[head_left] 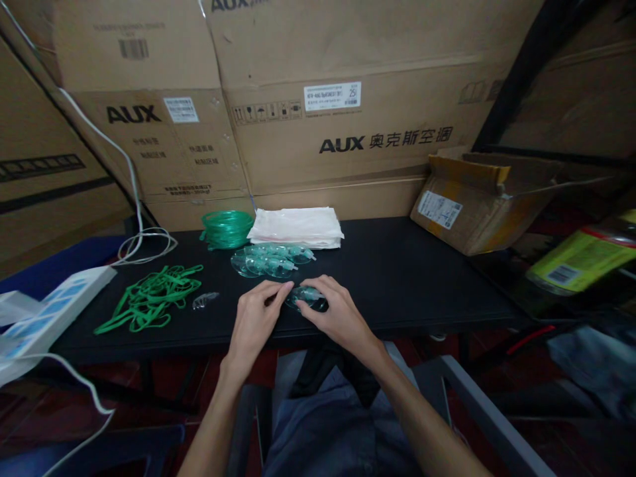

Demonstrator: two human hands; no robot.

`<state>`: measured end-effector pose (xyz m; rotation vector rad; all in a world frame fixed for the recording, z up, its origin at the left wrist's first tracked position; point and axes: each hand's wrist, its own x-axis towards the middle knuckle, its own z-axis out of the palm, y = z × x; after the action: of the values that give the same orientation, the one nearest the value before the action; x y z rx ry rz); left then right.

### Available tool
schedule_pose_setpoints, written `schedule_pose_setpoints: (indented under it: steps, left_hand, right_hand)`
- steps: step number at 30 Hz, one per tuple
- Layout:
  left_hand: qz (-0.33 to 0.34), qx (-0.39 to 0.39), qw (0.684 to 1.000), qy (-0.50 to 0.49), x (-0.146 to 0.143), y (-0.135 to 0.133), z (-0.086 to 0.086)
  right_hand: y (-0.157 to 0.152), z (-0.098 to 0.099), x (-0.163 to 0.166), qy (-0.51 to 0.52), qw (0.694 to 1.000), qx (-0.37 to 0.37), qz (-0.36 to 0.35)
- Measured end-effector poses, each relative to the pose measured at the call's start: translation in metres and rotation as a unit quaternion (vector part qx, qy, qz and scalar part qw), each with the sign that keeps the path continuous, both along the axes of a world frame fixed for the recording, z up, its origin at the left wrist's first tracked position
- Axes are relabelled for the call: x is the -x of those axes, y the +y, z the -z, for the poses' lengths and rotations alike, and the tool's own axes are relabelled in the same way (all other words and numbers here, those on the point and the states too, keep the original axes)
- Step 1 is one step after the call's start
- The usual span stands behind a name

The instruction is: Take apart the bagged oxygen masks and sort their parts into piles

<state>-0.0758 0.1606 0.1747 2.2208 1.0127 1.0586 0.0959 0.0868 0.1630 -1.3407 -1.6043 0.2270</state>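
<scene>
A clear plastic mask (309, 297) lies on the black table (407, 278) near its front edge. My right hand (334, 316) curls over the mask and grips it. My left hand (254, 318) pinches the mask's left end with thumb and fingers closed. Just behind lies a small pile of similar clear masks (271, 260). To the left sit a tangle of green elastic bands (149, 298) and one small clear plastic piece (205, 300).
A coil of green tubing (227, 228) and a stack of white plastic bags (297, 227) lie at the table's back. An open cardboard box (472, 199) stands at right. A white power strip (44, 315) and cables sit at left. Large AUX cartons (348, 119) wall the back.
</scene>
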Motion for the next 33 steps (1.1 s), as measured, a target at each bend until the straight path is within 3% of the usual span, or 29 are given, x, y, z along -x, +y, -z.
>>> schedule_pose_setpoints:
  steps: [5,17,33]
  left_hand:
    - [0.007,0.021,1.000,0.010,0.003,0.001,-0.002]
    - [0.100,0.174,0.979,-0.045,0.011,0.008,0.002]
    - [0.097,0.188,0.976,-0.048,0.013,0.003,-0.001]
  right_hand:
    - [0.002,0.001,0.000,0.023,0.999,0.002,0.024]
    - [-0.001,-0.006,-0.008,0.102,0.994,0.029,0.014]
    - [-0.001,-0.005,-0.009,0.124,0.991,0.048,-0.001]
